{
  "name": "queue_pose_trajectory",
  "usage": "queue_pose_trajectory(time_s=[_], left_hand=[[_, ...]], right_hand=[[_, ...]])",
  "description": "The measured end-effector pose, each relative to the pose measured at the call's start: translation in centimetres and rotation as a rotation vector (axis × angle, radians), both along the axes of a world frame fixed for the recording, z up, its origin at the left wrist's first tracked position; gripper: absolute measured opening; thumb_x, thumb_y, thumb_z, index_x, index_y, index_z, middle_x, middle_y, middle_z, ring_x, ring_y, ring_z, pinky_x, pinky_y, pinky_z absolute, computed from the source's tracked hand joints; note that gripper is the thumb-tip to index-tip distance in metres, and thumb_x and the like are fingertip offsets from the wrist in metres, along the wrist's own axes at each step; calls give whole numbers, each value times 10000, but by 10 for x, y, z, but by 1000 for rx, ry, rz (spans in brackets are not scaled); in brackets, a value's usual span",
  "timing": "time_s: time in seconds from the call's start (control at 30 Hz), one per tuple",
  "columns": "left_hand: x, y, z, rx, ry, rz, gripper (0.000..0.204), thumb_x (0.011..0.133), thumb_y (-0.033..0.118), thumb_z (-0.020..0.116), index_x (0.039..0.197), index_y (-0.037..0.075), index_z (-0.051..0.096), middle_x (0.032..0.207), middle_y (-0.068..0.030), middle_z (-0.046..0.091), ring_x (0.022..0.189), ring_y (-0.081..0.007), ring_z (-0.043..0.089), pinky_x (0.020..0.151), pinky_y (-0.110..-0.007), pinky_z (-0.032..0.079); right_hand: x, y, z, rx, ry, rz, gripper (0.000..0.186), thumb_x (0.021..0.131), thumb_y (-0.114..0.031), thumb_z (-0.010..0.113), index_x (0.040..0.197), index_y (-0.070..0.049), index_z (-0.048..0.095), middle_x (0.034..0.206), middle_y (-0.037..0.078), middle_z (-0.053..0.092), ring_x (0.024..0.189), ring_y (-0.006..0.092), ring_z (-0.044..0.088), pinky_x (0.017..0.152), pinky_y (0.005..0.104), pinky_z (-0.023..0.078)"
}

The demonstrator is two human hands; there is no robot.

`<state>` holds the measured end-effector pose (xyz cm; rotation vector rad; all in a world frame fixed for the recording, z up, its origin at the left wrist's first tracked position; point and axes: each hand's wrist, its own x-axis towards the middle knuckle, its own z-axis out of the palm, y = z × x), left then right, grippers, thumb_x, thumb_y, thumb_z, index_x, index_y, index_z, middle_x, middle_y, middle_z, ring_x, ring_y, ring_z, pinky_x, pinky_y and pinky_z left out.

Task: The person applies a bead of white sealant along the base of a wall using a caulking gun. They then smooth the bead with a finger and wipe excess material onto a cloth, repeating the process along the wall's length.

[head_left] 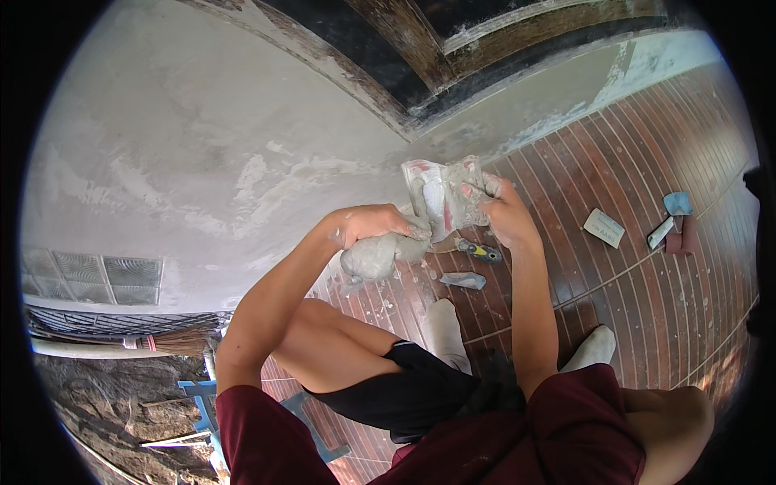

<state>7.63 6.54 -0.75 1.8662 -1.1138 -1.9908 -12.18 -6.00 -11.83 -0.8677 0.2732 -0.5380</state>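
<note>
My left hand (376,226) is closed on a soft grey lump of putty (370,259), with grey smears on my fingers. My right hand (495,200) grips a putty-smeared plastic bag (436,194) with white and red markings, held up just beside the lump. A yellow-and-black handled tool (482,252) lies on the floor below the bag, its far end partly hidden. A small pale grey strip (462,280) lies near it.
A tiled floor (566,307) holds a pale block (604,228), blue and brown scraps (676,202) at right. A plastered wall (162,145) has a dark wooden frame (436,69). A broom (170,343) and blue plastic stool (202,404) are at left; my feet are below.
</note>
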Motion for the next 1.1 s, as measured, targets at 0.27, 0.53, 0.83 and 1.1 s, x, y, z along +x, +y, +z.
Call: queue_pose_trajectory(time_s=[0.27,0.53,0.83,1.1], left_hand=[[4,-4,-13,-222,-503,-902,338,897,284,586,930,-43,667,772,-68,622,709,-147,554,651,-327,460],[-5,-3,28,53,-353,-250,389,832,351,653,837,-37,677,698,-52,603,638,-138,507,589,-322,430],[-14,-19,23,86,-674,-489,430,775,389,682,754,-41,670,700,-145,636,646,-239,580,619,-386,459],[-32,-15,6,-19,-1037,-735,469,692,436,727,881,7,718,848,-204,690,854,-374,662,757,-446,521]], right_hand=[[0,-9,-20,369,-39,-242,256,919,-64,610,1138,68,606,1065,100,660,910,146,639,801,296,517],[-10,-10,-40,93,77,5,245,925,-61,597,1145,46,604,1044,82,673,909,143,647,778,287,523],[-15,4,-35,326,66,161,295,900,-88,639,1159,45,592,1066,105,670,945,175,664,816,314,540],[-31,-4,-45,368,73,-67,306,906,-110,635,1172,33,584,1072,102,666,938,175,667,807,320,541]])
